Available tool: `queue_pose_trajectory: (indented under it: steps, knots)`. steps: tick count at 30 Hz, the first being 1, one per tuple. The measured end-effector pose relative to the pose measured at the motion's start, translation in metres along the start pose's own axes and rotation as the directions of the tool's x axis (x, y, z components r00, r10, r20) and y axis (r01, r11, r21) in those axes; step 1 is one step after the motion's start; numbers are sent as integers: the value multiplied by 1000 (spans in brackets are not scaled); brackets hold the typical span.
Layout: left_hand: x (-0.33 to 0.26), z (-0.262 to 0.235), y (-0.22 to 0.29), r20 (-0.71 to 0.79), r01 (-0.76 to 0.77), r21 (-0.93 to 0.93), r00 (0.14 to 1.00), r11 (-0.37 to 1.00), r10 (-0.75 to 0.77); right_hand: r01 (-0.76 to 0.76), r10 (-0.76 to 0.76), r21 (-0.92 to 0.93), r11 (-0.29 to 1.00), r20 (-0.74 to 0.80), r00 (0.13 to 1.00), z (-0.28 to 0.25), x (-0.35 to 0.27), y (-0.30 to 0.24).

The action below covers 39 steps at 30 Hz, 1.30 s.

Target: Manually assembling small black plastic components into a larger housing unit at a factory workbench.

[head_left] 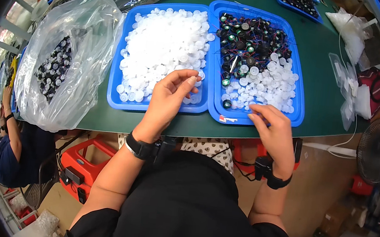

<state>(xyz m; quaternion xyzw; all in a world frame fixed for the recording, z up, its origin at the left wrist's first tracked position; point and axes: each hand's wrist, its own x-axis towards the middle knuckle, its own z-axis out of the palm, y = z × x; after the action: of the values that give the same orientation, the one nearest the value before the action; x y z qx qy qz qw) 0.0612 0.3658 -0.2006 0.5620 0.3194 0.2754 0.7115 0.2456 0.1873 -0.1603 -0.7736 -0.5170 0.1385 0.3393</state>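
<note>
At centre frame, the left hand is hovering with fingers curled together over the blue tray of round white caps. The right hand is pinching among white caps in the neighbouring tray; what it grips is unclear.

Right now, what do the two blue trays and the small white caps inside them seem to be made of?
The blue trays look like moulded plastic: even colour, smooth, slightly glossy rims. The white caps seem to be plastic too, milky and slightly translucent, all alike in shape. The right tray also holds dark round parts, whose material is unclear.
</note>
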Motion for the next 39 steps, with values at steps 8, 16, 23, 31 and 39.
queue_pose_trajectory:
  steps: [8, 16, 23, 31, 39]
  knots:
    - [-15, -6, 3, 21, 96, -207, 995, 974, -94, 194, -199, -250, 949, 5, 980, 32, 24, -9]
    - [-14, -7, 0, -28, 30, -108, 999, 994, -33, 203, -185, -258, 945, 92, 978, 47, 36, -12]
    - [-10, -4, -14, -21, -185, 169, 981, 968, 191, 240, -178, -354, 904, 197, 964, 39, 48, -16]
    - [-9, 17, -17, 98, -478, 562, 849, 675, 519, 105, -97, -95, 990, 80, 992, 36, 40, -4]
    - [-13, 22, -13, 152, -460, 713, 838, 529, 524, 135, -132, 34, 990, -77, 988, 33, 32, 1]
